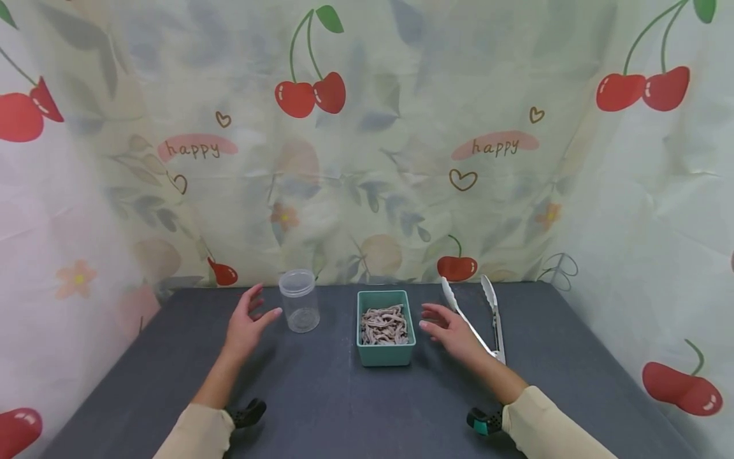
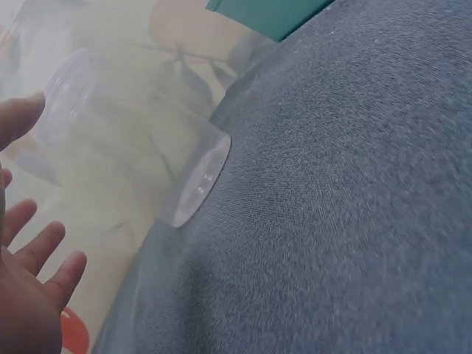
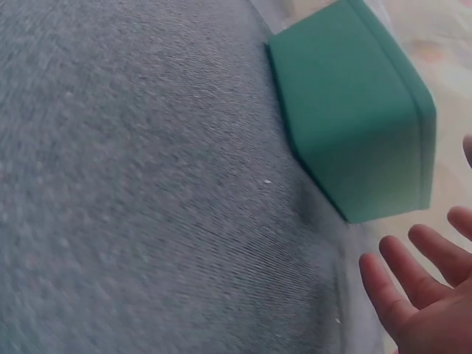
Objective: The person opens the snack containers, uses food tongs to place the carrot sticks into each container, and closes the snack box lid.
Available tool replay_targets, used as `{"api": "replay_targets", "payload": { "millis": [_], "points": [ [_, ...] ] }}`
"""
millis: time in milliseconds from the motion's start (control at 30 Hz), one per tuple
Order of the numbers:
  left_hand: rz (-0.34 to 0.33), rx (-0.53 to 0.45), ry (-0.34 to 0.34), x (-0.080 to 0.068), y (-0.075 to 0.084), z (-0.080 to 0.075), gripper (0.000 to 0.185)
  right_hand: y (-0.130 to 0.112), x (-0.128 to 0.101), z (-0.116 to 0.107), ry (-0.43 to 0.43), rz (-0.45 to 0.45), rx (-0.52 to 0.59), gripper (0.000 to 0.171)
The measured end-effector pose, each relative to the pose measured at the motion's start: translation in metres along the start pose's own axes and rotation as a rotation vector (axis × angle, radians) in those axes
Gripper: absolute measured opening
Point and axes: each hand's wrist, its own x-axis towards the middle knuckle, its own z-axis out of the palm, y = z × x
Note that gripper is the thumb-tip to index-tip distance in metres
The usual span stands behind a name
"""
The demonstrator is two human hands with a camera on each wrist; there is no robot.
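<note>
A clear plastic jar [image 1: 299, 301] [image 2: 147, 140] stands upright on the dark grey table [image 1: 321, 401]. My left hand [image 1: 246, 322] [image 2: 29, 273] hovers just left of it, fingers spread, holding nothing. A teal box [image 1: 385, 326] [image 3: 354, 125] with several pale brown curled pieces [image 1: 384, 325] sits at the table's middle. My right hand [image 1: 450, 328] [image 3: 420, 295] is open just right of the box, not touching it. Metal tongs [image 1: 484, 315] lie on the table behind and right of that hand.
A cherry-patterned curtain [image 1: 367, 159] closes off the back and both sides of the table. Small black and teal wrist mounts [image 1: 484, 421] show by my sleeves near the front edge.
</note>
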Motion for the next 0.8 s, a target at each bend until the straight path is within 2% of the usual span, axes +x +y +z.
{"api": "replay_targets", "payload": {
  "millis": [467, 667, 800],
  "points": [
    [-0.033, -0.028, -0.080, 0.018, -0.010, 0.022, 0.092, 0.006, 0.002, 0.016, -0.030, -0.053, 0.058, 0.054],
    [-0.032, -0.013, -0.073, 0.025, -0.013, 0.032, 0.098, 0.006, 0.001, 0.019, -0.019, -0.129, -0.015, 0.053],
    [-0.039, -0.003, -0.070, 0.026, -0.015, 0.038, 0.100, 0.007, -0.001, 0.020, -0.048, -0.166, -0.084, 0.053]
  ]
}}
